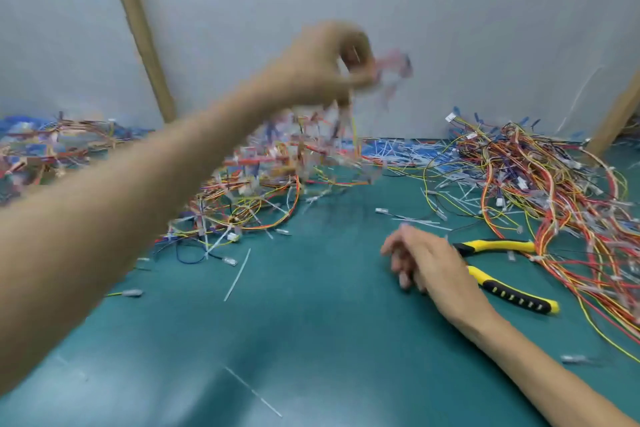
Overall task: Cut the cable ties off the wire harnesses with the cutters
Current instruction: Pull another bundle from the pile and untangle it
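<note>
Hands over the green mat, one harness lifted.

Nearest on my feed is the green mat (311, 340), with stray cut cable ties (237, 274) lying on it. Beyond them, the right hand (420, 262) rests on the mat, fingers loose and holding nothing. The yellow-and-black cutters (498, 245) lie just beside it with handles spread, and the hand hides their head. Farther off, the left hand (322, 66) is raised, its curled fingers pinching a wire harness (329, 146) that hangs, blurred, above a tangled heap (249, 198). I see another pile of harnesses (554, 184) to the right, and a grey wall (450, 10) behind.
</note>
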`<state>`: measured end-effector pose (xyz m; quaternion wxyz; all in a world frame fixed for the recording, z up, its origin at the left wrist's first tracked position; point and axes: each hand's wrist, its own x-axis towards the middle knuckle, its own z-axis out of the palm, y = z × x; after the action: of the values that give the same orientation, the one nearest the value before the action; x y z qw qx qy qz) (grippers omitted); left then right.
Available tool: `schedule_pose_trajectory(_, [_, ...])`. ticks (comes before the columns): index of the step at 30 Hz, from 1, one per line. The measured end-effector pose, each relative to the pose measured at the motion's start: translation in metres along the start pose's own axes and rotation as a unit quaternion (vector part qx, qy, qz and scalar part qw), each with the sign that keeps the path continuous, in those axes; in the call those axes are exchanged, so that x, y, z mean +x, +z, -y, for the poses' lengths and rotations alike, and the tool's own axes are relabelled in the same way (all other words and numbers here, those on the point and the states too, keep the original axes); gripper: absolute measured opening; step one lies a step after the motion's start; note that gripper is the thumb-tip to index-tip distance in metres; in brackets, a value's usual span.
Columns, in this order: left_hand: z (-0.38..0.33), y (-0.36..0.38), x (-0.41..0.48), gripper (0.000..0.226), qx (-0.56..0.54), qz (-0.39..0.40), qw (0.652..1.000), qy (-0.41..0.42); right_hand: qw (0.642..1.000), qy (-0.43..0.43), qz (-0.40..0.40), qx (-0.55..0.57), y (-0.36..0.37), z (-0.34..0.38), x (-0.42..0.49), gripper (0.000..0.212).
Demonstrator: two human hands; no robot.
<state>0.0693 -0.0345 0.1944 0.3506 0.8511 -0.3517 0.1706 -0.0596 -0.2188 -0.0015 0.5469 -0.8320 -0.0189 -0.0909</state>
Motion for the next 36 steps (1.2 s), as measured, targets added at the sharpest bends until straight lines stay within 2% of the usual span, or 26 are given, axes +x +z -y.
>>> schedule_pose_trajectory(1, [-0.001, 0.025, -0.027, 0.017, 0.027, 0.060, 0.998, 0.017, 0.996, 0.033, -0.017, 0.085, -0.002, 0.000, 0.003, 0.046])
schedule_pose_trajectory(2, [-0.002, 0.055, -0.059, 0.018, 0.037, 0.075, 0.996, 0.037, 0.985, 0.060, -0.030, 0.156, -0.005, 0.001, 0.005, 0.053])
schedule_pose_trajectory(3, [-0.002, 0.078, -0.084, 0.019, 0.048, 0.077, 0.994, 0.059, 0.974, 0.082, -0.041, 0.208, -0.007, 0.001, 0.006, 0.058])
schedule_pose_trajectory(5, [0.003, 0.113, -0.116, 0.021, 0.035, 0.058, 0.996, 0.051, 0.954, 0.112, -0.047, 0.275, -0.012, 0.003, 0.006, 0.062])
schedule_pose_trajectory(7, [0.003, 0.138, -0.140, 0.022, 0.023, 0.066, 0.997, 0.041, 0.943, 0.126, -0.051, 0.304, -0.015, 0.005, 0.005, 0.056])
schedule_pose_trajectory(9, [0.001, 0.152, -0.152, 0.031, 0.040, 0.100, 0.991, 0.081, 0.944, 0.132, -0.067, 0.295, -0.016, 0.007, 0.006, 0.041])
schedule_pose_trajectory(12, [0.004, 0.147, -0.158, 0.033, 0.037, 0.117, 0.983, 0.137, 0.954, 0.113, -0.077, 0.268, -0.015, 0.007, 0.004, 0.035])
schedule_pose_trajectory(15, [0.021, 0.127, -0.158, 0.046, 0.086, 0.076, 0.982, 0.147, 0.958, 0.096, -0.090, 0.254, -0.014, 0.005, 0.003, 0.031])
schedule_pose_trajectory(19, [0.065, 0.092, -0.173, 0.074, 0.239, -0.034, 0.965, 0.099, 0.968, 0.084, -0.097, 0.214, -0.012, 0.002, 0.005, 0.029])
schedule_pose_trajectory(22, [0.105, 0.067, -0.192, 0.085, 0.291, -0.034, 0.956, 0.029, 0.972, 0.072, -0.114, 0.193, -0.012, 0.003, 0.005, 0.026])
schedule_pose_trajectory(25, [0.133, 0.057, -0.193, 0.086, 0.249, -0.018, 0.968, 0.004, 0.977, 0.045, -0.140, 0.154, -0.015, 0.009, 0.004, 0.027])
schedule_pose_trajectory(29, [0.154, 0.052, -0.174, 0.099, 0.126, -0.028, 0.991, -0.023, 0.976, -0.024, -0.188, 0.111, -0.033, 0.019, 0.008, 0.025])
schedule_pose_trajectory(32, [0.163, 0.055, -0.167, 0.109, 0.109, -0.033, 0.993, -0.035, 0.973, -0.075, -0.203, 0.074, -0.042, 0.025, 0.010, 0.025])
schedule_pose_trajectory(36, [0.170, 0.050, -0.166, 0.117, 0.137, -0.122, 0.981, -0.064, 0.957, -0.083, -0.264, 0.088, -0.059, 0.024, 0.018, 0.024])
